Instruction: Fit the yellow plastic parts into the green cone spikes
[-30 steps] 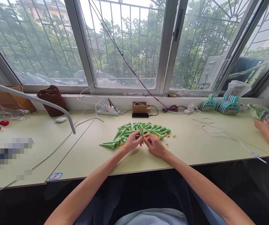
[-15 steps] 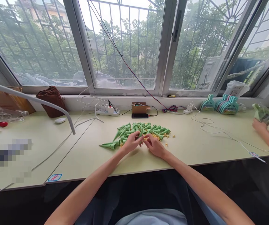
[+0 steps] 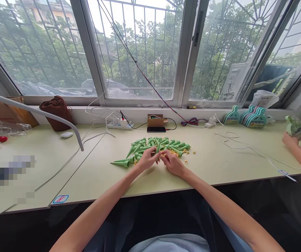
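Observation:
My left hand is closed around a green plastic spike, its pointed end tilted upward. Close against it, my right hand has thumb and fingers pinched together near the spike's lower end; whatever sits between those fingertips is too small and hidden to make out. Behind both hands spreads a pile of similar green spikes with ribbed, cup-like ends. Small yellow plastic pieces lie scattered among them and to the right of my right hand.
At the back, a phone lies before a small cardboard box. White cables trail across the table on the right. A brown drawstring bag stands at left, teal hangers at right. Another person's hands hold a plastic-wrapped green bundle.
My hands stay in nearly the same place with the spike. At far right, the other person's wrapped bundle has shifted slightly.

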Demonstrator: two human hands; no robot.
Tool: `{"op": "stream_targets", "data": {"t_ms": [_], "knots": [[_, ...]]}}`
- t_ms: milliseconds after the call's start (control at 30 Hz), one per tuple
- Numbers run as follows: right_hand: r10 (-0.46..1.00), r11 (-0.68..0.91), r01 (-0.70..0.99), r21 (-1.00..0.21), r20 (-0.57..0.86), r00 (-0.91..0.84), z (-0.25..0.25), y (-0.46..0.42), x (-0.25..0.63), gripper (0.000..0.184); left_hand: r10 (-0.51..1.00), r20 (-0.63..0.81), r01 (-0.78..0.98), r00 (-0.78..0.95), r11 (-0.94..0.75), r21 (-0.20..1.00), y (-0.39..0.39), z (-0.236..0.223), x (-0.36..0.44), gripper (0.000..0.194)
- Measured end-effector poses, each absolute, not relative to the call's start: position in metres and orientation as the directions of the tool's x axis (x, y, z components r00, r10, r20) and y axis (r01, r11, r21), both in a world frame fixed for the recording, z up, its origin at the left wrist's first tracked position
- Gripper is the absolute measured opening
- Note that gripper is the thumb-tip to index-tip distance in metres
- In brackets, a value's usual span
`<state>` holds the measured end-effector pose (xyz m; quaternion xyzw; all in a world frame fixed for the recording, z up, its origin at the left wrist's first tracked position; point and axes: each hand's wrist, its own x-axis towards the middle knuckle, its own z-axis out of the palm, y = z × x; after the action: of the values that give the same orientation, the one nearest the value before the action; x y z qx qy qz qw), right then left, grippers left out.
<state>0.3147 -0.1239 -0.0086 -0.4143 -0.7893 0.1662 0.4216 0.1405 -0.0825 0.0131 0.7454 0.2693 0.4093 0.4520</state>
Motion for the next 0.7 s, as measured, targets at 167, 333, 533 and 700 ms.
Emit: {"op": "stream_targets", "data": {"t_ms": [167, 333, 533, 700], "knots": [[0.791, 0.605, 0.511, -0.611, 0.533, -0.299, -0.0104, -0.1227, 0.3152, 0.017, 0.775, 0.368, 0.034, 0.514, -0.447, 0.894, -0.0826, 0.0132, 0.1408, 0.036], [0.790, 0.607, 0.519, -0.602, 0.527, -0.313, -0.0088, -0.1230, 0.3155, 0.019, 0.781, 0.359, 0.042, 0.511, -0.440, 0.897, -0.0840, 0.0145, 0.1409, 0.039], [0.797, 0.597, 0.529, -0.603, 0.518, -0.309, -0.0083, -0.1236, 0.3148, 0.018, 0.777, 0.364, 0.046, 0.514, -0.449, 0.892, -0.0831, 0.0140, 0.1406, 0.037], [0.799, 0.593, 0.541, -0.597, 0.515, -0.309, -0.0093, -0.1237, 0.3150, 0.018, 0.774, 0.369, 0.045, 0.515, -0.454, 0.890, -0.0812, 0.0121, 0.1403, 0.038]]}}
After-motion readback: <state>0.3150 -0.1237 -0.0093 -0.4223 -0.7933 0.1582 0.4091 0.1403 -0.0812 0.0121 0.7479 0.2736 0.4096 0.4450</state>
